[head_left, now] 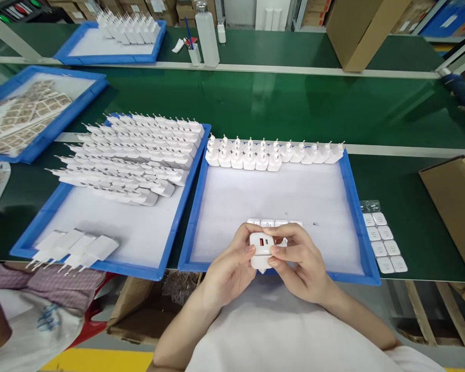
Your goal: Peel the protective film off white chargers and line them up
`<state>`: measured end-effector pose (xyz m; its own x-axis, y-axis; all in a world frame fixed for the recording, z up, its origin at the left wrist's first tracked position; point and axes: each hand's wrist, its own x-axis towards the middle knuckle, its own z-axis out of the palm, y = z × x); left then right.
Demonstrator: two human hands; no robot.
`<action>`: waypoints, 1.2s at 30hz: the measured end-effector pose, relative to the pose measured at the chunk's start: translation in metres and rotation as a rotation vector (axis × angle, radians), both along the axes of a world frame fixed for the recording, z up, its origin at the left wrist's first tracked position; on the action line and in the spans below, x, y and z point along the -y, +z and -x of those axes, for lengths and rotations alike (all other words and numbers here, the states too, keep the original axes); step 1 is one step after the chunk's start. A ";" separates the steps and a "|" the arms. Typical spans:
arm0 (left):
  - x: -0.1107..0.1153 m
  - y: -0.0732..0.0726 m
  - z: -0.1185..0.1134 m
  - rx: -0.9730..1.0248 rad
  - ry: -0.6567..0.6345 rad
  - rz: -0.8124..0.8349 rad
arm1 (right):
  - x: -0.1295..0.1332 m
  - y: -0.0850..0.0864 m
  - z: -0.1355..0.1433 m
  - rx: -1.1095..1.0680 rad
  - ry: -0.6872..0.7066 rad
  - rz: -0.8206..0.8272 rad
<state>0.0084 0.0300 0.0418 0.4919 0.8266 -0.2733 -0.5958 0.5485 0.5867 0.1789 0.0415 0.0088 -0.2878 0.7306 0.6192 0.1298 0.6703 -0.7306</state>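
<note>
A white USB wall charger (261, 244) with a red port and a dark port is held up at the front edge of the right-hand tray (351, 191). My left hand (230, 264) pinches its left side, thumb on the face. My right hand (303, 261) grips its right side with fingers and thumb closed. Something small and white shows behind the right fingers, too hidden to name. Just beyond my hands lies a short row of white chargers (268, 223). At the tray's far side stand rows of white chargers (250, 157), prongs up.
On the left, a blue-rimmed tray (182, 222) holds many chargers (135, 155). A sheet of white square pieces (384, 242) lies right of my tray. Cardboard boxes (455, 206) stand farther right. A bottle (207, 36) stands on the back shelf. A person's sleeve (42, 320) shows lower left.
</note>
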 end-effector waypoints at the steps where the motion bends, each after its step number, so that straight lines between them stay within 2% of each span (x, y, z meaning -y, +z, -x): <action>1: 0.000 0.001 -0.001 0.001 0.011 0.012 | 0.001 -0.002 0.000 -0.008 -0.005 0.037; 9: -0.001 0.004 -0.007 -0.018 0.074 0.046 | 0.005 -0.010 0.006 -0.199 0.019 0.316; 15: -0.002 0.003 -0.005 0.034 0.082 0.126 | 0.003 -0.008 0.006 -0.194 -0.004 0.343; 18: -0.002 0.000 -0.007 -0.011 0.110 0.094 | 0.001 -0.006 0.005 -0.119 -0.033 0.350; 21: 0.000 -0.006 -0.012 -0.112 0.195 0.018 | 0.001 -0.003 0.006 0.074 -0.049 0.341; 23: 0.002 -0.012 -0.015 -0.206 0.199 -0.063 | 0.001 -0.001 0.007 0.170 -0.035 0.328; 26: 0.002 -0.021 -0.011 -0.548 0.239 -0.279 | -0.006 0.006 -0.003 0.209 -0.030 0.293; 29: -0.002 -0.026 0.018 -1.138 0.501 -0.564 | -0.031 0.019 -0.026 0.307 -0.141 0.198; 31: -0.002 -0.027 0.054 -1.575 0.694 -0.670 | -0.058 0.026 -0.042 0.553 -0.235 0.172; 33: 0.002 -0.028 0.096 -1.993 0.836 -0.592 | -0.089 0.028 -0.053 0.916 -0.311 0.203; 35: 0.012 -0.031 0.135 -2.285 0.813 -0.434 | -0.119 0.023 -0.055 1.032 -0.353 0.224; 36: 0.018 -0.033 0.150 -2.354 0.767 -0.383 | -0.132 0.019 -0.053 1.058 -0.363 0.230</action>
<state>-0.1417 0.0121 0.0084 -0.4865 0.7522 0.4445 0.8737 0.4206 0.2445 0.2321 0.1733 0.0279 -0.3344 0.9418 0.0331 0.9120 0.3323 -0.2405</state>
